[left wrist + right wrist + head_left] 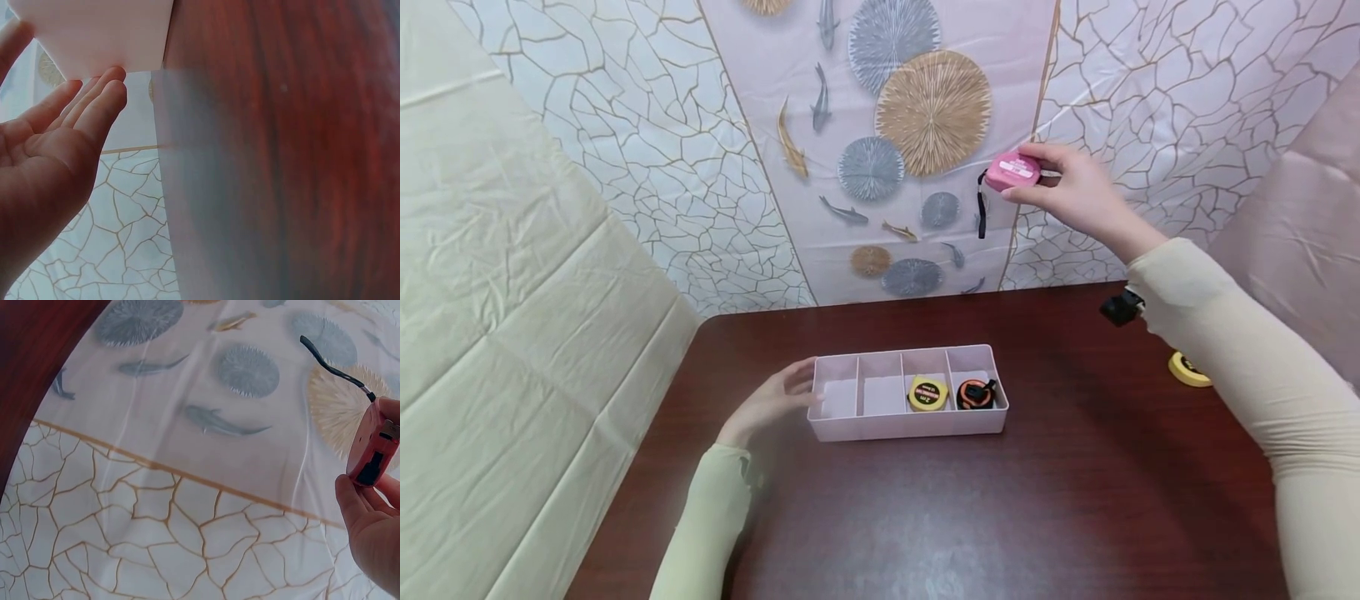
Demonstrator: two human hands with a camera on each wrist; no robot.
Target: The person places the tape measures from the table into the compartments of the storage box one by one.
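Observation:
A pink tape measure (1013, 170) with a black wrist strap is held up above the back of the table. My right hand (1078, 187) pinches it between thumb and fingers; the right wrist view shows the edge of the tape measure (374, 447) with its dark slot. A pale pink divided box (906, 425) stands on the table. At its left end my left hand (767, 406) touches it with loosely extended fingers. One compartment holds a yellow tape measure (928, 393); the rightmost holds an orange and black tape measure (976, 394).
Another yellow tape measure (1189, 369) lies at the right on the dark red wooden table (880, 517), partly hidden by the right sleeve. Patterned cloth (662, 125) hangs behind the table, with plain pale cloth (497, 317) on the left side.

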